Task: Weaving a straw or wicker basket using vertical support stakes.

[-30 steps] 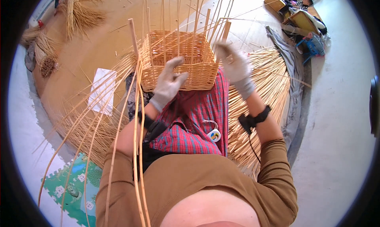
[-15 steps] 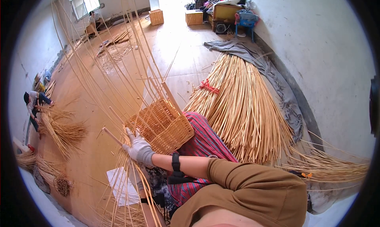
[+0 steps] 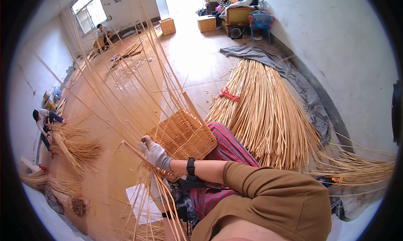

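A partly woven wicker basket (image 3: 187, 142) rests tilted against my knee under red-and-blue striped cloth (image 3: 231, 146). Long thin canes (image 3: 126, 73) rise from it and fan out toward the upper left. At the basket's left edge, my gloved right hand (image 3: 157, 153) has its fingers pressed together around a cane strand. Below it, my left hand (image 3: 158, 189) is gloved too, mostly hidden behind hanging strands (image 3: 168, 194) and my right arm; its fingers do not show. A thicker stick (image 3: 135, 152) juts out left of the basket, and another (image 3: 192, 107) stands at its far corner.
A large cane bundle (image 3: 268, 119) with a red tie lies to the right, partly under grey cloth (image 3: 256, 52). White paper (image 3: 142, 204) lies by my left forearm. People sit at far left (image 3: 44, 123) and by the back wall (image 3: 100, 33). More canes (image 3: 361, 169) spread at right.
My right hand's fingers, spread over the basket's edge before, are now drawn together on a strand. A long cane now slants from there to the upper left. The whole view has shifted slightly.
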The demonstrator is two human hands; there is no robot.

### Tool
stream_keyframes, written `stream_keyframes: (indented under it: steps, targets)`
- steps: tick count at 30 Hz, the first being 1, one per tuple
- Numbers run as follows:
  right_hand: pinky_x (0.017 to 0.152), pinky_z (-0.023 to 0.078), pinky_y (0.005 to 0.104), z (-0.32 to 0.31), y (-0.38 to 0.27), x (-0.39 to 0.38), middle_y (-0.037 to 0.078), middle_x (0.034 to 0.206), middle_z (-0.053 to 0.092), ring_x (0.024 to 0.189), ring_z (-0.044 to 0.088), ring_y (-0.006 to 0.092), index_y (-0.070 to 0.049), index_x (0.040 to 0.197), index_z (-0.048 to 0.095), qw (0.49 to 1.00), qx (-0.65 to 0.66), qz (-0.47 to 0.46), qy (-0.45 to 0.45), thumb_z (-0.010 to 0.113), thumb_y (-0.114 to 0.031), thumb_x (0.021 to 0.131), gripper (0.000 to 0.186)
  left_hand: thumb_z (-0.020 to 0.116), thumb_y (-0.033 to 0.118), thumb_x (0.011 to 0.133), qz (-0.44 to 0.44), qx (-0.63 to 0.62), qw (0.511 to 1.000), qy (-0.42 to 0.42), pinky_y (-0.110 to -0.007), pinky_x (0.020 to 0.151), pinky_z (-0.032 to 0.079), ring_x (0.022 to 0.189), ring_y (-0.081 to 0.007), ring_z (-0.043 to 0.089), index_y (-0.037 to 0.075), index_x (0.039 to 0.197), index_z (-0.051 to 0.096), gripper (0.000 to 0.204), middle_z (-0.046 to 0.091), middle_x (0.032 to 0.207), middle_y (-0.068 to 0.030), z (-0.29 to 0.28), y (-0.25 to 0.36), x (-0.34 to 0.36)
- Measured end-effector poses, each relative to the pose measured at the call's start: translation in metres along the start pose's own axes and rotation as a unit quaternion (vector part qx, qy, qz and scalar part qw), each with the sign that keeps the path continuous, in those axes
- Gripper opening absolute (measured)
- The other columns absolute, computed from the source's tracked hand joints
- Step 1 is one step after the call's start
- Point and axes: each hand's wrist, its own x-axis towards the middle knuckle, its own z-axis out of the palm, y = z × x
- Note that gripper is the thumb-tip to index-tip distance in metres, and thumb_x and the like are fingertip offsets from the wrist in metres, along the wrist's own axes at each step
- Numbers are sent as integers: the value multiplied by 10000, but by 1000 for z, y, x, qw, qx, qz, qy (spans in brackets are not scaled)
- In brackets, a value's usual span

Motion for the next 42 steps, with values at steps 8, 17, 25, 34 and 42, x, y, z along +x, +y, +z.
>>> stream_keyframes:
  steps: [8, 17, 25, 34, 42]
  targets:
    - [1132, 412, 413, -7, -29, -11, 191, 1540, 442, 1413, 463, 333, -69, 1462, 451, 948, -133, -287, 24, 617, -212, 1028, 486, 630, 121, 1000, -57, 42, 997, -16, -438, 951, 542, 1151, -334, 667, 56, 1385, 567, 395, 652, 1315, -202, -14, -13, -30]
    - [1205, 323, 416, -21, -5, -19, 247, 1566, 389, 1475, 362, 371, -23, 1577, 288, 976, 17, -214, -26, 683, -162, 943, 759, 631, 124, 998, -120, 67, 990, -41, -445, 956, 540, 1157, -344, 663, 59, 1391, 563, 404, 650, 1318, -207, -11, -12, -68]
    - [1209, 301, 435, 2, 24, 0, 343, 1555, 297, 1447, 350, 471, -52, 1640, 43, 978, -60, 192, 47, 719, -451, 894, 1082, 632, 127, 997, -139, 92, 984, -65, -450, 960, 537, 1162, -353, 660, 62, 1397, 559, 412, 648, 1320, -212, -10, -5, -59]
    - [1137, 389, 408, 11, 16, -4, 362, 1519, 371, 1351, 479, 455, -76, 1640, 150, 976, -61, 201, 58, 690, -374, 951, 924, 634, 131, 995, -192, 125, 971, -73, -457, 964, 535, 1169, -363, 656, 65, 1403, 555, 421, 645, 1322, -217, -20, -6, -70]
    - [971, 495, 384, 8, 43, 11, 113, 1258, 690, 1155, 633, 223, -55, 1469, 521, 957, 272, 12, -98, 585, -212, 1045, 456, 635, 134, 994, -226, 154, 958, -88, -462, 969, 533, 1174, -372, 653, 67, 1409, 551, 429, 643, 1324, -221, -35, 44, -58]
